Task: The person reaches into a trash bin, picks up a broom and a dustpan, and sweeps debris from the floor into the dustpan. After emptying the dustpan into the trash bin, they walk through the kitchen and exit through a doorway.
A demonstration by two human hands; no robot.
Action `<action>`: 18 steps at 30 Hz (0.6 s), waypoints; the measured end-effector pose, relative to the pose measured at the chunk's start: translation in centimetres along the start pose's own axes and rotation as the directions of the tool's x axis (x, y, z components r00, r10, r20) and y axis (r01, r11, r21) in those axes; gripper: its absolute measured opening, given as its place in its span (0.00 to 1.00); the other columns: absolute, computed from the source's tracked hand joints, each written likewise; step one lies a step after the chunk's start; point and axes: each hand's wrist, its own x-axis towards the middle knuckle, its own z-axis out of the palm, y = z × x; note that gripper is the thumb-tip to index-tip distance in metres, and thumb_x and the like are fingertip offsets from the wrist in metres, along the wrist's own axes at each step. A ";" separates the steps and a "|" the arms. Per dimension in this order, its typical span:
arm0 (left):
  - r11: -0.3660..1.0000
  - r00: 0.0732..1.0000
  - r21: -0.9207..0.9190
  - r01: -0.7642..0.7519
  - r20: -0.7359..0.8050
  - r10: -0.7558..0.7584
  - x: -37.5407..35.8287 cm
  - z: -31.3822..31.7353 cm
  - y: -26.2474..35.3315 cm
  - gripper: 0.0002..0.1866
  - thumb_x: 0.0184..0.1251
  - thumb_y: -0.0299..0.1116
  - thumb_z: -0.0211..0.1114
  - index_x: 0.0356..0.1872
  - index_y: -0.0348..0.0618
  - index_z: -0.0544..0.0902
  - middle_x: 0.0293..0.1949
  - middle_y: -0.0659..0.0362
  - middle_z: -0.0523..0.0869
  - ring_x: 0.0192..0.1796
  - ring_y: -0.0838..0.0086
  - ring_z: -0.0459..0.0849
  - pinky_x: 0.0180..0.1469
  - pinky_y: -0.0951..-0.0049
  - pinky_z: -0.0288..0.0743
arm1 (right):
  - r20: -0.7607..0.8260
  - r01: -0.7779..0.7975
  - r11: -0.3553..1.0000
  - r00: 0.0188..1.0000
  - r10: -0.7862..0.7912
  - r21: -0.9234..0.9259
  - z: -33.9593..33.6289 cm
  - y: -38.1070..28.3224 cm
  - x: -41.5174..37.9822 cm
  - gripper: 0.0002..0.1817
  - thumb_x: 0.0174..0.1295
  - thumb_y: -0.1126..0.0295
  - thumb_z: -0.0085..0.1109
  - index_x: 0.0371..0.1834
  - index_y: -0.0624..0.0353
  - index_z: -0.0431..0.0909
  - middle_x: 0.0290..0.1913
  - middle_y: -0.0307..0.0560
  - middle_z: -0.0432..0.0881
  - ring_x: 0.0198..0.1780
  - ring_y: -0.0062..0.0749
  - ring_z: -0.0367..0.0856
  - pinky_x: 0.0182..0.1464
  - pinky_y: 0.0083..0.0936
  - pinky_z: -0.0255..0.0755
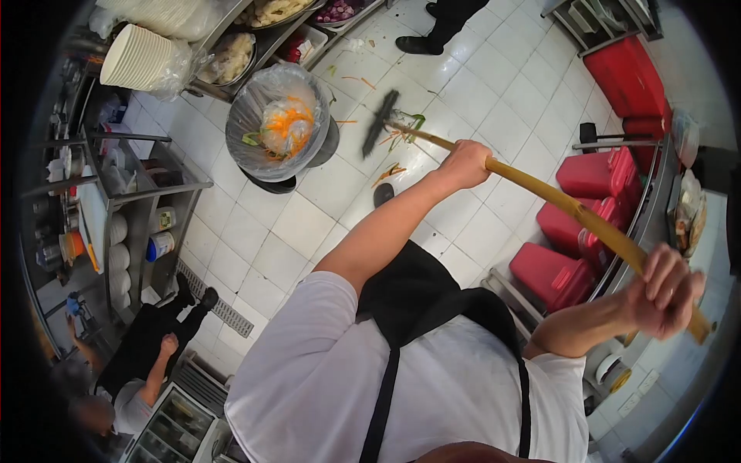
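Note:
My left hand (463, 163) grips a long yellow-brown broom handle (571, 207) partway down. My right hand (668, 289) is closed around the same handle near its upper end. The black broom head (380, 123) rests on the white tiled floor (301, 224) among orange and green vegetable scraps (390, 171). Just left of the broom head stands a round bin lined with a clear bag (278, 123), with shredded scraps inside. I wear a white shirt and a black apron.
Red crates (602, 174) line the right side under a counter. A metal rack with bowls and jars (131, 224) stands at left, with stacked plates (143, 58) above. Another person crouches at lower left (147, 347) by a floor drain (220, 305). Someone's black shoes (421, 45) are at top.

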 end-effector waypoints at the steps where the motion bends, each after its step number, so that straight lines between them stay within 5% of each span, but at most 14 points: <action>1: 0.996 0.993 0.040 -0.080 -0.081 0.084 1.4 -1.1 -0.4 0.11 0.58 0.34 0.63 0.20 0.38 0.79 0.25 0.46 0.81 0.34 0.49 0.79 0.39 0.56 0.73 | -0.071 -0.007 1.000 0.997 0.006 -0.017 0.5 0.4 0.4 0.12 0.64 0.65 0.47 0.22 0.50 0.62 0.11 0.28 0.60 0.14 0.16 0.57 0.23 0.22 0.59; 4: 0.973 0.955 0.190 -0.128 -0.241 0.173 5.9 -4.5 -5.7 0.10 0.56 0.33 0.63 0.21 0.38 0.78 0.26 0.46 0.80 0.33 0.49 0.79 0.38 0.56 0.73 | -0.255 -0.055 0.998 0.966 0.043 -0.040 2.0 4.7 0.3 0.11 0.66 0.65 0.45 0.24 0.51 0.66 0.11 0.29 0.57 0.15 0.19 0.57 0.29 0.26 0.62; 9: 0.929 0.984 0.363 -0.069 -0.130 0.123 8.3 -11.1 -19.1 0.09 0.55 0.31 0.64 0.20 0.40 0.76 0.27 0.49 0.80 0.38 0.50 0.78 0.45 0.55 0.69 | -0.498 -0.235 0.972 0.842 0.206 0.003 4.4 18.0 -4.0 0.08 0.65 0.66 0.42 0.29 0.53 0.65 0.18 0.37 0.66 0.29 0.31 0.71 0.50 0.44 0.69; 13: 0.916 0.968 0.367 0.163 -0.239 -0.077 5.0 -11.8 -27.4 0.06 0.53 0.30 0.63 0.21 0.42 0.76 0.29 0.52 0.81 0.40 0.53 0.78 0.50 0.56 0.67 | -0.197 -0.370 0.928 0.913 0.356 -0.039 8.8 25.0 -2.0 0.09 0.60 0.68 0.54 0.26 0.58 0.66 0.19 0.42 0.67 0.25 0.34 0.69 0.46 0.47 0.70; 17: 0.967 0.849 0.208 0.150 -0.528 -0.018 6.9 -11.0 -22.8 0.07 0.48 0.25 0.65 0.18 0.45 0.75 0.24 0.53 0.79 0.34 0.54 0.77 0.44 0.57 0.67 | -0.048 -0.297 0.952 0.952 0.301 0.079 8.2 24.6 4.0 0.14 0.58 0.66 0.56 0.21 0.59 0.63 0.14 0.39 0.64 0.17 0.29 0.62 0.29 0.36 0.64; 18: 0.987 0.840 0.048 0.156 -0.533 -0.107 7.9 -9.8 -23.0 0.08 0.49 0.26 0.65 0.16 0.45 0.74 0.22 0.52 0.78 0.30 0.54 0.77 0.40 0.58 0.68 | 0.016 -0.280 0.959 0.960 0.280 0.044 8.1 24.1 5.7 0.15 0.57 0.66 0.56 0.21 0.59 0.63 0.13 0.41 0.64 0.16 0.30 0.61 0.26 0.35 0.63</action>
